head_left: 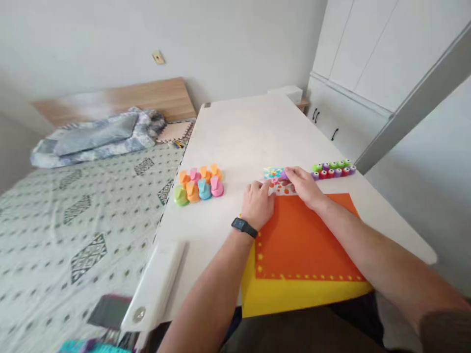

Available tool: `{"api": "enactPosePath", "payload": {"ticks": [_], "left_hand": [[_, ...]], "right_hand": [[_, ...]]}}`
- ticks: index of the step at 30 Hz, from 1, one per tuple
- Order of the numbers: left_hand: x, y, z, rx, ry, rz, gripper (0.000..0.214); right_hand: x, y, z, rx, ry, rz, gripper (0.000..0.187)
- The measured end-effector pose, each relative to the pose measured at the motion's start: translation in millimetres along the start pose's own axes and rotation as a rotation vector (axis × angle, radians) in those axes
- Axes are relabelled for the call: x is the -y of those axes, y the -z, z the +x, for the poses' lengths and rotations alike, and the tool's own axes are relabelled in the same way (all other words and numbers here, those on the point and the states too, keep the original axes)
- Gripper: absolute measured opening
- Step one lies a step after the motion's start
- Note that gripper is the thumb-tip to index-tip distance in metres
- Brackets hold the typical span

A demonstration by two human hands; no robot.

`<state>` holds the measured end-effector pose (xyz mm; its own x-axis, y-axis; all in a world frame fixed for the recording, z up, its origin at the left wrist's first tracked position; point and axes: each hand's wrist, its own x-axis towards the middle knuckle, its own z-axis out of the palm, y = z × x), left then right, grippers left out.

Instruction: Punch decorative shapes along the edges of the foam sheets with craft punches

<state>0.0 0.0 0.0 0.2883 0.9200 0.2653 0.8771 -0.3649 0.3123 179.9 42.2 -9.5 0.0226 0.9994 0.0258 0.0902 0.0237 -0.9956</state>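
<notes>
An orange sheet (305, 240) with punched holes along its edges lies on a yellow sheet (294, 296) at the near edge of the white table (250, 132). My left hand (258, 202), with a black watch on the wrist, rests at the orange sheet's far left corner, fingers curled. My right hand (304, 185) lies at the sheet's far edge, fingers bent over a small pile of coloured punched bits (275, 173). What the fingers pinch is too small to make out.
A cluster of orange, pink, blue and green paper punches (199, 184) stands left of the hands. A row of small green, red and purple punches (333, 169) sits to the right. A bed (73, 211) runs along the table's left side; white cupboards (353, 63) stand at the right.
</notes>
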Motion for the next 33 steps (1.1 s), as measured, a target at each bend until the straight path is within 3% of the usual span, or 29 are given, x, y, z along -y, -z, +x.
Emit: {"api": "enactPosePath", "payload": {"ticks": [4, 9, 12, 21, 33], "left_hand": [[5, 10.2, -4, -0.008, 0.058, -0.006, 0.047], [17, 27.2, -19, 0.124, 0.054, -0.022, 0.053], [23, 31.9, -26, 0.137, 0.062, -0.027, 0.057], [26, 19.8, -24, 0.132, 0.178, -0.304, 0.053], [23, 18.9, -31, 0.089, 0.256, -0.708, 0.055]], "right_hand": [[1, 1, 1, -0.029, 0.035, -0.005, 0.045], [6, 4, 0, -0.037, 0.049, -0.005, 0.045], [8, 4, -1, -0.029, 0.051, -0.012, 0.045], [8, 3, -4, -0.016, 0.062, -0.01, 0.046], [14, 0, -9, 0.033, 0.071, -0.058, 0.045]]}}
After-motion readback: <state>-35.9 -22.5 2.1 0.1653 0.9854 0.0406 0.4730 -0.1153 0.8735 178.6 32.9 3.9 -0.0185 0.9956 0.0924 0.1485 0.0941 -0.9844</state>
